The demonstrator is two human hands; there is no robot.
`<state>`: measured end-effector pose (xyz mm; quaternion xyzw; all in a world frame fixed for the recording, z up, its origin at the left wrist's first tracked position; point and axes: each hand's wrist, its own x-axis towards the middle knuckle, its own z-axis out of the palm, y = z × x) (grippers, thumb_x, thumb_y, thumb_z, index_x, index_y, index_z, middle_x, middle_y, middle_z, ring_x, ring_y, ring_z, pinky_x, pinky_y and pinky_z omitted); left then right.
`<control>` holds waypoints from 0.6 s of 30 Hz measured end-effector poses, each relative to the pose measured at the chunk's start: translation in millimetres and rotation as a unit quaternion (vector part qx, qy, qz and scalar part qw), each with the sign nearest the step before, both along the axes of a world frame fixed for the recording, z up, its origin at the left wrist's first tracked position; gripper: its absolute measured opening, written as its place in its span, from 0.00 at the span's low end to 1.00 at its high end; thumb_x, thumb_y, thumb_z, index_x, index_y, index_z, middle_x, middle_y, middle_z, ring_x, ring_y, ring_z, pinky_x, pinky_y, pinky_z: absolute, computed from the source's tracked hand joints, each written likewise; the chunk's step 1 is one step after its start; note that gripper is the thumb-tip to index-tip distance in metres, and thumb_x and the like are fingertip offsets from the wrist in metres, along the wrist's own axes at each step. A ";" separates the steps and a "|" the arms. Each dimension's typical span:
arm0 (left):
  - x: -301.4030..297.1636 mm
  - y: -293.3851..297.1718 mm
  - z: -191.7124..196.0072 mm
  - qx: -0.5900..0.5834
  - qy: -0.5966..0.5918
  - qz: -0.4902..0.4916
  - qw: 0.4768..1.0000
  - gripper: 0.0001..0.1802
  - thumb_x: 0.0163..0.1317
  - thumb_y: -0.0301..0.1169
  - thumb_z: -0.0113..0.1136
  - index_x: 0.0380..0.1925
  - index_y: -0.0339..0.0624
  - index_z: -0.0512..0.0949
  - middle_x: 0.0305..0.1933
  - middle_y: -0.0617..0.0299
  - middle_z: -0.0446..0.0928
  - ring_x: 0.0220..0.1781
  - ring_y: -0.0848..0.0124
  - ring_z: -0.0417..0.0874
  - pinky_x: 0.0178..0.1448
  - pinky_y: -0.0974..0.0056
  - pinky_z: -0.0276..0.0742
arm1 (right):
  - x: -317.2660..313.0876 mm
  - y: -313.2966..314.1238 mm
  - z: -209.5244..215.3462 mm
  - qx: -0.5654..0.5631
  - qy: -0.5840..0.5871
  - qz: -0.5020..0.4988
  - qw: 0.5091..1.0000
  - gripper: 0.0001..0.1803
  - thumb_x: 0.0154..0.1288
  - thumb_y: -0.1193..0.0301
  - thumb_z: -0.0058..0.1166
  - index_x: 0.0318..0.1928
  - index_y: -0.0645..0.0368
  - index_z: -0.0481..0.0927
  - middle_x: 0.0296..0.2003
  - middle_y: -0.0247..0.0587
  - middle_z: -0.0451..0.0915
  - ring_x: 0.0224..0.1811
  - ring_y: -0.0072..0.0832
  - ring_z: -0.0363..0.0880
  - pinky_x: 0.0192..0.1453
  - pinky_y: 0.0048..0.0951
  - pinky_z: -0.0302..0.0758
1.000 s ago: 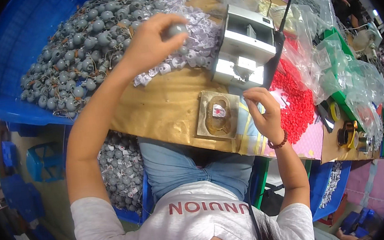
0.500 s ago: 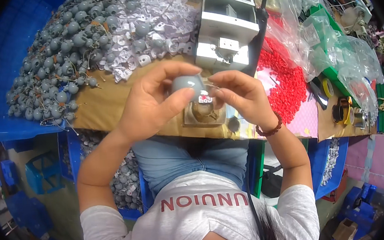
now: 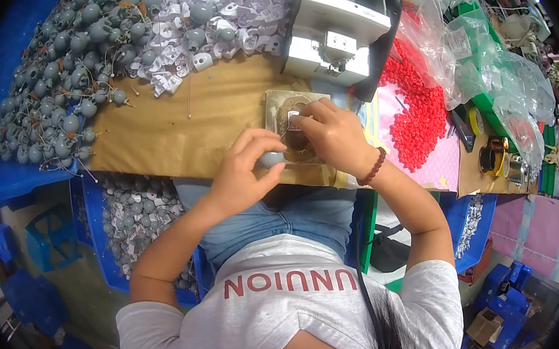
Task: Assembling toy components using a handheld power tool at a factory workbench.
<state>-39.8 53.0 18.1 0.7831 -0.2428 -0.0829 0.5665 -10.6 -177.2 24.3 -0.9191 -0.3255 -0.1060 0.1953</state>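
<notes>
My left hand [image 3: 237,172] is closed around a shiny grey ball [image 3: 271,159], thumb and fingers at its sides, at the bench's near edge. Just to its right, my right hand [image 3: 339,136] pinches a small white piece with dark and red marks [image 3: 293,120]. That piece is over the round brownish recess of a square, pale block [image 3: 276,101], and the fingertips partly cover it. Whether the piece touches the recess I cannot tell.
Grey balls with strings [image 3: 50,95] are heaped at the left, beside white plastic parts [image 3: 231,17]. Behind the block stands a white machine [image 3: 339,27]. Small red parts [image 3: 416,121], clear bags [image 3: 512,71] and tape rolls [image 3: 493,157] lie to the right.
Both hands have come down toward the bench's near edge. My left hand has carried the grey ball lower, and my right hand has moved from beside the ball to over the block.
</notes>
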 end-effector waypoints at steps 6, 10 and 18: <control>0.5 -2.9 -5.6 0.046 -0.035 -0.044 0.997 0.15 0.56 0.24 0.65 0.45 0.41 0.78 0.53 0.55 0.74 0.52 0.61 0.80 0.53 0.61 0.78 | -5.9 0.3 4.4 -0.074 -0.007 0.033 0.997 0.17 0.52 0.72 0.57 0.45 0.60 0.81 0.38 0.38 0.75 0.43 0.34 0.77 0.41 0.32 0.79; 4.4 -1.3 -1.2 0.102 -0.040 -0.008 0.994 0.13 0.58 0.24 0.62 0.45 0.41 0.78 0.53 0.55 0.74 0.51 0.60 0.80 0.51 0.61 0.79 | -17.4 2.1 -0.3 -0.091 -0.005 0.016 0.996 0.22 0.53 0.71 0.56 0.50 0.65 0.79 0.43 0.42 0.75 0.45 0.36 0.76 0.46 0.37 0.78; 15.6 -36.3 -19.2 0.285 -0.299 0.042 0.910 0.28 0.51 0.27 0.64 0.56 0.47 0.77 0.59 0.54 0.74 0.63 0.54 0.72 0.67 0.48 0.65 | -21.7 -30.0 -7.1 0.112 0.080 -0.046 0.989 0.21 0.57 0.81 0.57 0.53 0.63 0.80 0.53 0.47 0.77 0.56 0.45 0.76 0.59 0.40 0.74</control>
